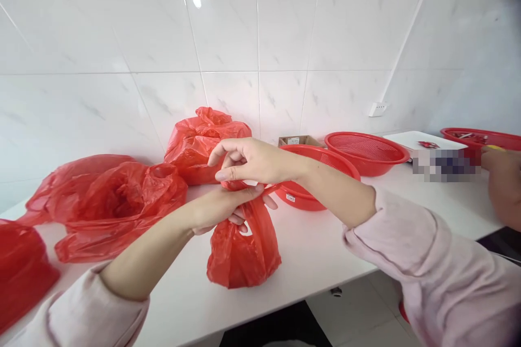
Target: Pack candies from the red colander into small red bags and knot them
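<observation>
Head view: slumped at the left edge of the table, a bulging red bag, just beside it crumpled red bags, and behind these a stuffed red bag. In the middle, near the front edge with bare table around it, a small filled red bag standing upright, neck gripped in the closed left hand, top pinched by the closed right hand just above. Further right a near red basket, a far red basket just beside it, a cardboard box behind, open table in front, another person's hand at the right edge.
</observation>
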`<state>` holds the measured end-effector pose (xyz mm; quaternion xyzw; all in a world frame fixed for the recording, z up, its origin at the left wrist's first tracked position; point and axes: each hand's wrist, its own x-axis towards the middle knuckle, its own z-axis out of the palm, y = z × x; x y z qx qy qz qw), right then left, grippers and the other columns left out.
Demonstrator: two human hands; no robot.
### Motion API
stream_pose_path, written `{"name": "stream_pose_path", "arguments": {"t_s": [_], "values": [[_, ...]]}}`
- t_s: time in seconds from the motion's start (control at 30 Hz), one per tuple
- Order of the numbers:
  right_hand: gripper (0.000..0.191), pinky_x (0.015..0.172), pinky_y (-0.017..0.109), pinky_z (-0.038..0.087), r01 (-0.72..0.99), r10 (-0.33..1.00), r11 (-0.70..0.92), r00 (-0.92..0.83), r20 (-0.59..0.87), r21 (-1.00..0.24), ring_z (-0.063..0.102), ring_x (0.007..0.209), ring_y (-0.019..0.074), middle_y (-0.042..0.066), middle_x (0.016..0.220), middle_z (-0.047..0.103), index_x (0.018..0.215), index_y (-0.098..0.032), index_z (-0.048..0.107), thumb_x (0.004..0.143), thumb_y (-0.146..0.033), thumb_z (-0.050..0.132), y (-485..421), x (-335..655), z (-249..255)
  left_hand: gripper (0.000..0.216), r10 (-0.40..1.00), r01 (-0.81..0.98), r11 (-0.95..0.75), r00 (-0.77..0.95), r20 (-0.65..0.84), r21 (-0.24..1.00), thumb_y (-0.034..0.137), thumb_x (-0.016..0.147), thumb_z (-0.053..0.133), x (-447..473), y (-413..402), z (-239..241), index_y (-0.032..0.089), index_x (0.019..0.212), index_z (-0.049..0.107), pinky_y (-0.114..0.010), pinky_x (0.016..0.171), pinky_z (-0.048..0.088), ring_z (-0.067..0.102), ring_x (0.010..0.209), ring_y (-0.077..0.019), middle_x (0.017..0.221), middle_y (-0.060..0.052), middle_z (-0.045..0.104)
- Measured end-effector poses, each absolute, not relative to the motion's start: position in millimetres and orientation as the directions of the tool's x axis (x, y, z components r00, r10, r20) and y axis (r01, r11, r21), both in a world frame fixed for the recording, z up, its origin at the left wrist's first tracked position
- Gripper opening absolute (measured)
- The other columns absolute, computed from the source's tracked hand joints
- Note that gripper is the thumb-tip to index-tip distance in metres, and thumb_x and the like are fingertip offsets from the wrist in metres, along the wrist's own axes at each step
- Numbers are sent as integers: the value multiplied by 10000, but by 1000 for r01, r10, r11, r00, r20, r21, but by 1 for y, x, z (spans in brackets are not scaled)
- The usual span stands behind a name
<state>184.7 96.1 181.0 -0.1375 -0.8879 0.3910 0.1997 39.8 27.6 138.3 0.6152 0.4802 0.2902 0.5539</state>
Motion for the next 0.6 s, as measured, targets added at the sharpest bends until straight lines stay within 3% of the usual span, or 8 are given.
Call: {"name": "stream_pose_path", "arguments": {"t_s": [0.07,0.13,0.17,0.33,0.5,0.6], "values": [[248,621,248,460,165,498,684,-818,289,-711,612,767,136,0,868,677,1069,-227,551,887,-384,614,92,192,174,448,919,208,94,357,-165,974,543,907,516,38,32,136,145,882,719,-229,480,410,426,479,-89,572,12,490],[235,629,264,443,242,555,706,-773,307,-665,593,720,134,-8,789,667,1001,-219,569,908,-434,581,87,204,168,451,922,164,104,354,-157,981,533,910,515,34,35,135,142,837,727,-207,426,329,292,411,-69,453,71,296],[224,623,267,431,267,571,709,-760,310,-652,574,680,127,-13,741,656,947,-210,576,923,-432,558,84,211,165,441,925,151,105,348,-152,983,528,911,515,32,37,134,148,845,728,-209,429,332,289,404,-70,438,77,276],[222,600,255,429,238,616,637,-730,298,-734,561,665,118,-7,735,633,808,-188,609,910,-384,592,68,237,148,344,929,183,-49,369,-23,982,446,907,566,24,37,135,167,757,702,-269,662,489,568,598,-127,629,-18,623],[228,818,298,479,10,659,567,-605,446,-824,608,898,147,29,951,656,963,-204,627,968,-399,508,74,231,125,145,890,421,-198,455,-16,885,315,844,658,28,32,141,215,887,753,-275,721,491,564,662,-117,794,-9,672],[240,914,315,463,-63,679,449,-624,386,-891,610,942,137,29,1047,649,1128,-230,598,1005,-349,430,86,216,105,129,908,522,-284,417,50,804,230,853,583,35,28,139,205,856,709,-256,634,479,555,637,-116,780,0,643]]}}
